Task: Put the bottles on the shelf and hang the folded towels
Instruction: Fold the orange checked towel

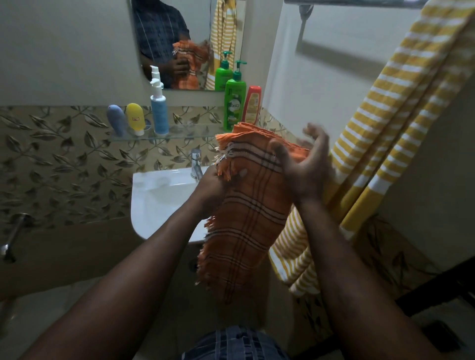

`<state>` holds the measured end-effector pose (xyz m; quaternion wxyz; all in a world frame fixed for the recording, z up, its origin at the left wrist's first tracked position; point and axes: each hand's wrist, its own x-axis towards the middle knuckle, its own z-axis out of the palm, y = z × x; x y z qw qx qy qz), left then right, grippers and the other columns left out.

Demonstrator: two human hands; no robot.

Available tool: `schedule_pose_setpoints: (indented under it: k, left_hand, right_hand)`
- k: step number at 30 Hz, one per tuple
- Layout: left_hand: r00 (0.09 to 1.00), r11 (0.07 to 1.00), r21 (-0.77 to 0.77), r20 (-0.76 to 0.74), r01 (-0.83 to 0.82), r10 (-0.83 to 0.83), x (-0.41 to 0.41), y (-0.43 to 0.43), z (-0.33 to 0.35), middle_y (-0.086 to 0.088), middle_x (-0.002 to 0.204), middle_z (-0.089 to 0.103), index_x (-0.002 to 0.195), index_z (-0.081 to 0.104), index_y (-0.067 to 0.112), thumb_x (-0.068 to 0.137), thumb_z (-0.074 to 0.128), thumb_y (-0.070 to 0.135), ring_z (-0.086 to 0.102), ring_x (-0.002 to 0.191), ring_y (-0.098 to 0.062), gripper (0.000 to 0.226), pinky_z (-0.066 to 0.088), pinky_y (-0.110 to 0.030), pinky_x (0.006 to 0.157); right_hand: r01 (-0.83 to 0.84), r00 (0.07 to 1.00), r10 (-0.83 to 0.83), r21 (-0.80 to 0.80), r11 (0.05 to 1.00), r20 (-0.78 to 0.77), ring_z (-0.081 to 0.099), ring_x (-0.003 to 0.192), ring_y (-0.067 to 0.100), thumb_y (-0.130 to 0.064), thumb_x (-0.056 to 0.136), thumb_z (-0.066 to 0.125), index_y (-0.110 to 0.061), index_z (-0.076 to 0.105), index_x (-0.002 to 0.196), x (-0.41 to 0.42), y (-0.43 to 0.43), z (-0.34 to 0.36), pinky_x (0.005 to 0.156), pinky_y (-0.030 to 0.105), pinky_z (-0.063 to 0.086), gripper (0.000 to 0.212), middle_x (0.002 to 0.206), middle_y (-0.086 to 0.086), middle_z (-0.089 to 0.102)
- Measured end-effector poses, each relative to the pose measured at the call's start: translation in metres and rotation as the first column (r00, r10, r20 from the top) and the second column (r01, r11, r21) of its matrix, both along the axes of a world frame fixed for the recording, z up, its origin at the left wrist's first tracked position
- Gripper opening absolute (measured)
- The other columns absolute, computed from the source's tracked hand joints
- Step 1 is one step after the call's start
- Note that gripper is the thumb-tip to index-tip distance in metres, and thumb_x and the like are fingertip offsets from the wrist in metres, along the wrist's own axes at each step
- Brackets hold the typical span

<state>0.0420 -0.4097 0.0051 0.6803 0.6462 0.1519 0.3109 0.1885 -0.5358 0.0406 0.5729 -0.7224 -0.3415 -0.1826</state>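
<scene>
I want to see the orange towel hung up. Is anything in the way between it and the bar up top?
Nothing visible blocks the path from the orange towel up to the bar. The yellow striped towel already hangs at the bar's right end; its left part looks bare.

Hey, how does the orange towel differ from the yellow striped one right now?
The orange towel is checked with dark lines and fringed; the yellow towel has white stripes. The orange towel is folded and held by the left hand and right hand; the yellow towel hangs along the right wall. Both are cloth towels.
</scene>
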Motion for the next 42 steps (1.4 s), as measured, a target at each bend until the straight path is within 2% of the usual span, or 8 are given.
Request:
schedule_pose_setpoints:
  k: [4, 7, 16, 21, 28, 36, 40, 42]
  left_hand:
    - [1.0, 1.0, -0.026, 0.012, -0.016, 0.016, -0.007, 0.01, 0.012, 0.006, 0.093, 0.08, 0.1, 0.075, 0.022, 0.096, 0.072, 0.011, 0.076, 0.084, -0.01, 0.013, 0.061, -0.03, 0.076]
    - [0.999, 0.999, -0.049, 0.024, -0.021, 0.022, -0.013, 0.018, 0.017, 0.006, 0.095, 0.081, 0.103, 0.074, 0.022, 0.097, 0.071, 0.012, 0.077, 0.089, -0.014, 0.012, 0.063, -0.031, 0.08]
    - [0.994, 0.982, -0.176, 0.07, -0.072, 0.086, -0.038, 0.04, 0.029, -0.028, 0.117, 0.073, 0.116, 0.07, -0.002, 0.085, 0.084, 0.031, 0.07, 0.11, -0.05, 0.047, 0.057, -0.063, 0.097]
    - [0.996, 0.991, -0.118, 0.061, -0.057, 0.065, -0.045, 0.044, 0.041, -0.006, 0.096, 0.078, 0.103, 0.073, 0.015, 0.092, 0.076, 0.015, 0.075, 0.084, -0.022, 0.011, 0.061, -0.035, 0.069]
    - [0.992, 0.999, -0.048, 0.126, 0.011, -0.005, -0.053, 0.048, 0.06, -0.003, 0.09, 0.076, 0.101, 0.067, 0.016, 0.096, 0.07, 0.01, 0.075, 0.087, -0.022, 0.008, 0.063, -0.033, 0.072]
    - [0.968, 0.97, -0.048, 0.066, -0.24, 0.242, -0.033, 0.056, 0.07, 0.001, 0.087, 0.078, 0.09, 0.071, 0.022, 0.097, 0.071, 0.042, 0.077, 0.088, -0.022, 0.02, 0.064, -0.048, 0.086]
    - [0.716, 0.604, 0.486, 0.066, -0.632, 0.695, -0.012, 0.062, 0.079, 0.0, 0.102, 0.067, 0.109, 0.062, 0.024, 0.089, 0.072, 0.056, 0.066, 0.091, -0.022, 0.039, 0.06, -0.047, 0.078]
    - [0.699, 0.505, 0.543, 0.233, -0.67, 0.677, -0.007, 0.043, 0.083, 0.0, 0.096, 0.063, 0.109, 0.056, 0.022, 0.092, 0.072, 0.041, 0.063, 0.084, -0.019, 0.03, 0.059, -0.044, 0.072]
  right_hand:
    - [-0.35, 0.709, 0.414, 0.224, 0.909, -0.571, 0.07, 0.119, 0.03, -0.07, 0.067, 0.086, -0.019, 0.048, 0.144, -0.008, 0.011, -0.035, 0.104, 0.056, 0.055, 0.1, 0.13, 0.011, 0.07]
    - [-0.452, 0.519, 0.607, 0.409, 0.793, -0.602, 0.066, 0.121, 0.045, -0.034, 0.082, 0.087, -0.004, 0.057, 0.138, -0.013, 0.012, -0.043, 0.106, 0.066, 0.05, 0.07, 0.129, 0.024, 0.07]
    - [-0.352, 0.685, 0.566, 0.471, 0.809, -0.459, 0.073, 0.103, 0.03, 0.005, 0.093, 0.069, 0.009, 0.065, 0.123, -0.032, 0.018, -0.011, 0.09, 0.043, 0.062, 0.03, 0.11, 0.017, 0.074]
    - [-0.319, 0.697, 0.544, 0.478, 0.818, -0.467, 0.07, 0.109, 0.036, -0.005, 0.092, 0.073, -0.001, 0.068, 0.117, -0.045, 0.021, -0.006, 0.1, 0.055, 0.057, 0.026, 0.111, 0.018, 0.073]
    - [-0.372, 0.737, 0.518, 0.38, 0.847, -0.434, 0.074, 0.094, 0.019, -0.005, 0.101, 0.064, -0.006, 0.073, 0.11, -0.053, 0.017, 0.007, 0.08, 0.033, 0.061, 0.013, 0.097, 0.003, 0.078]
    - [-0.32, 0.838, 0.403, 0.268, 0.909, -0.367, 0.074, 0.103, 0.038, -0.02, 0.095, 0.074, 0.0, 0.074, 0.112, -0.049, 0.02, 0.02, 0.091, 0.052, 0.061, 0.026, 0.107, 0.02, 0.078]
    - [-0.097, 0.921, 0.165, 0.203, 0.974, -0.353, 0.077, 0.089, 0.026, -0.051, 0.08, 0.076, -0.019, 0.079, 0.096, -0.044, 0.035, 0.03, 0.084, 0.053, 0.062, 0.036, 0.089, 0.0, 0.081]
    - [0.042, 0.931, 0.036, 0.204, 0.978, -0.363, 0.076, 0.085, 0.017, -0.048, 0.083, 0.075, -0.02, 0.079, 0.094, -0.042, 0.041, 0.038, 0.082, 0.049, 0.061, 0.03, 0.085, -0.006, 0.079]
